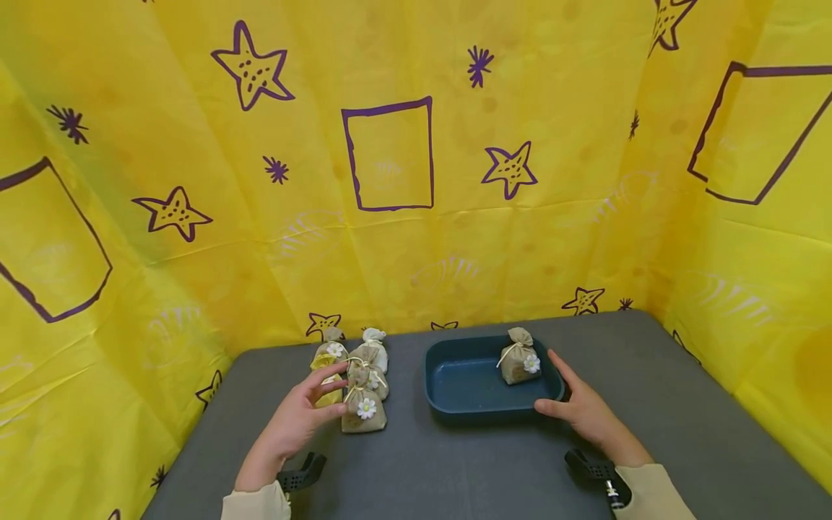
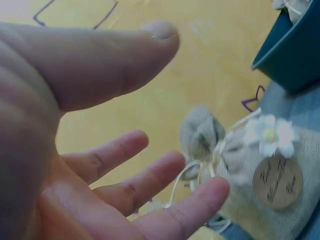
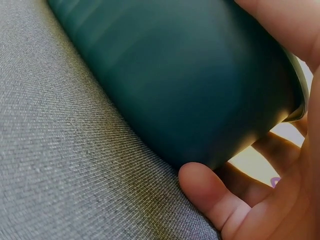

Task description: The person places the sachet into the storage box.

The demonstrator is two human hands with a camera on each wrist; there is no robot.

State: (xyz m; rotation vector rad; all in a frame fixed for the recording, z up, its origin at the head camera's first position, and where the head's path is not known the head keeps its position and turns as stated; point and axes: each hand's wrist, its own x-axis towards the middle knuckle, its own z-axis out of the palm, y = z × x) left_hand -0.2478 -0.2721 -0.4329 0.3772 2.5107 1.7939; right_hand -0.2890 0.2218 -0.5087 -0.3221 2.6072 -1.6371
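Observation:
A dark teal basin [image 1: 494,413] stands on the grey table with one small beige cloth sachet [image 1: 516,367], tied and flowered, in its right part. My right hand [image 1: 588,415] grips the basin's right end, thumb along the near wall and fingers round the far corner. In the right wrist view the little finger [image 3: 205,190] meets the basin wall [image 3: 165,85] low down. My left hand [image 1: 302,419] hovers beside the nearest sachet [image 1: 364,419], fingers spread and thumb apart. That sachet [image 2: 250,210] carries a white flower and a round brown tag in the left wrist view.
Behind the nearest sachet stand several more, including a beige one [image 1: 367,355], a white one [image 1: 375,338] and a yellow one [image 1: 331,393] partly hidden by my left fingers. A yellow cloth [image 1: 390,274] with purple drawings hangs behind and at both sides of the table [image 1: 442,469].

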